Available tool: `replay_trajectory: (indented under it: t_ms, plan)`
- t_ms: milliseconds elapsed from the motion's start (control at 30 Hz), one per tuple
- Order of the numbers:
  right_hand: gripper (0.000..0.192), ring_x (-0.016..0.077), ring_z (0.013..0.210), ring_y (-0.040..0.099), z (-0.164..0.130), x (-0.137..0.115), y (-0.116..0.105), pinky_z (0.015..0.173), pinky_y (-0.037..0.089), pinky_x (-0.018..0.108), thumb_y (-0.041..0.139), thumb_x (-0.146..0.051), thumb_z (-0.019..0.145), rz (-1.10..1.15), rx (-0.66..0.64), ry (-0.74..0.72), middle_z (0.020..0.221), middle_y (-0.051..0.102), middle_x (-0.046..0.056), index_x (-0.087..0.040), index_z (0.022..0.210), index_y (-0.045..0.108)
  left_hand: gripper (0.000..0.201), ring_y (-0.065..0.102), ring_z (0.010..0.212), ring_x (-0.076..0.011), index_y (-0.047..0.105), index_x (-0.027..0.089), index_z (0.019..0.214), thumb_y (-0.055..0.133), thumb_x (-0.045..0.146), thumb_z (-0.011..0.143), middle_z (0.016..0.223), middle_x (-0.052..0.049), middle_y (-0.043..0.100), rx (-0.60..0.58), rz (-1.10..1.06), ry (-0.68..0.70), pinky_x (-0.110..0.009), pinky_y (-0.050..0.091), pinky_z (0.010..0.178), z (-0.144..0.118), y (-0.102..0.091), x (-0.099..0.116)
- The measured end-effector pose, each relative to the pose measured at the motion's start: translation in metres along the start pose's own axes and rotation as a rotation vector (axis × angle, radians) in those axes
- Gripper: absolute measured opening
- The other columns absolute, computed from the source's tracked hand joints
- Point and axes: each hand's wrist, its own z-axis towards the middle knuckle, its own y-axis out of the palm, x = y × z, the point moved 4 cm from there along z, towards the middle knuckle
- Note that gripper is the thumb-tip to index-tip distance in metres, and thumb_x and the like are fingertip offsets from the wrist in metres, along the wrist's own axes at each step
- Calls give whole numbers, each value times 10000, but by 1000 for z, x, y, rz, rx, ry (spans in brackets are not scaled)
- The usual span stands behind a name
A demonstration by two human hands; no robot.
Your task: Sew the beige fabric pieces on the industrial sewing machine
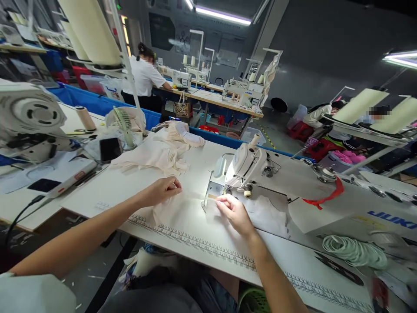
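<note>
A pale cream fabric piece (182, 206) lies on the white table under the lamp of a white sewing machine (250, 167). My left hand (163, 190) pinches the fabric's left part, fingers closed on it. My right hand (233, 211) grips the fabric's edge just in front of the needle plate (212, 190). The strip between both hands looks stretched flat. The needle itself is hidden behind the machine head.
A heap of cream fabric (156, 152) sits behind my left hand, with a small fan (124, 124), a phone (110, 148) and a thread cone (85, 117). A coil of pale elastic (353, 252) lies right. A ruler strip (195, 243) runs along the table's front. Other people work at far tables.
</note>
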Motion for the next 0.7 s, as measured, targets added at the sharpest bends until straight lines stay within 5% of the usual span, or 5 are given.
replay_trajectory:
  t_ms: [133,333,500,700]
  plan:
    - [233,180,627,580,-3,-3,-1,605,412,298,482,-309,973,-387,-4,-61,678,627,16,-219,793,599,187,614,663,-200,567,207,828,479,350,910,693,-14,670,82,416,-46,-276,363,604,5,-18,-25]
    - [244,239,752,639,-7,-11,4,612,429,332,425,-272,1015,-853,126,-204,873,660,95,-215,904,635,237,587,1153,-331,626,167,1010,526,371,941,1149,-155,681,475,738,-122,-316,455,631,38,-43,-24]
    - [252,244,788,662,-18,-5,-25,669,483,353,403,-271,1022,-764,178,-180,940,706,89,-248,997,652,179,621,1053,-271,619,192,794,526,307,895,979,-100,719,555,449,-49,-314,483,684,60,-57,-32]
    - [226,216,812,692,-29,-7,-46,707,527,324,463,-213,990,-608,87,-195,927,738,57,-224,976,688,286,605,682,-142,557,192,986,481,459,922,695,36,619,1066,-93,-21,-284,379,590,15,-120,-31]
